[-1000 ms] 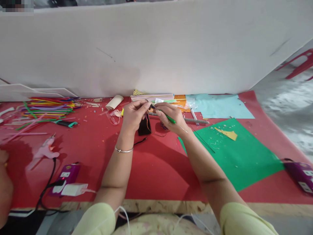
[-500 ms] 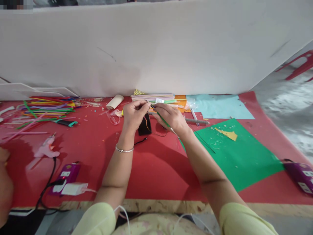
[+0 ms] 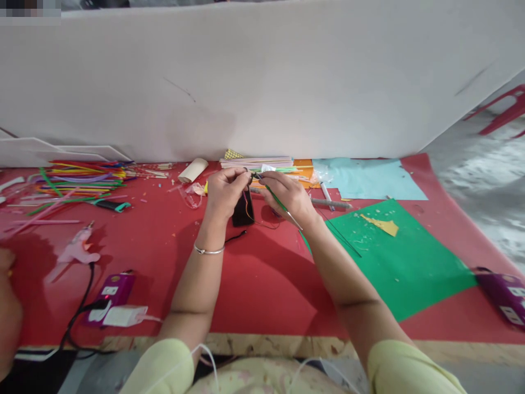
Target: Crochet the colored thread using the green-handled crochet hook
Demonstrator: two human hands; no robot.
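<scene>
In the head view my left hand (image 3: 223,192) pinches a small dark piece of yarn work (image 3: 251,178) between thumb and forefinger. My right hand (image 3: 294,198) is closed around a crochet hook (image 3: 279,201) with a green grip and a metal end slanting back toward the wrist. Its front tip meets the dark yarn, though the fingers partly cover that spot. An orange-and-dark yarn strand (image 3: 246,207) trails down from my left hand over a black phone (image 3: 243,213) on the table below.
Bundled pipe cleaners (image 3: 82,178), a pink glue gun (image 3: 77,246) and a purple power strip (image 3: 117,287) lie left. A cardboard tube (image 3: 193,170) stands near the white panel (image 3: 262,82). Right are a green sheet (image 3: 410,268), a blue sheet (image 3: 373,178) and another person's arm (image 3: 8,312) far left.
The hook's green grip has shifted slightly in my right hand, and its front end has turned at the dark yarn. My left hand stays almost still.
</scene>
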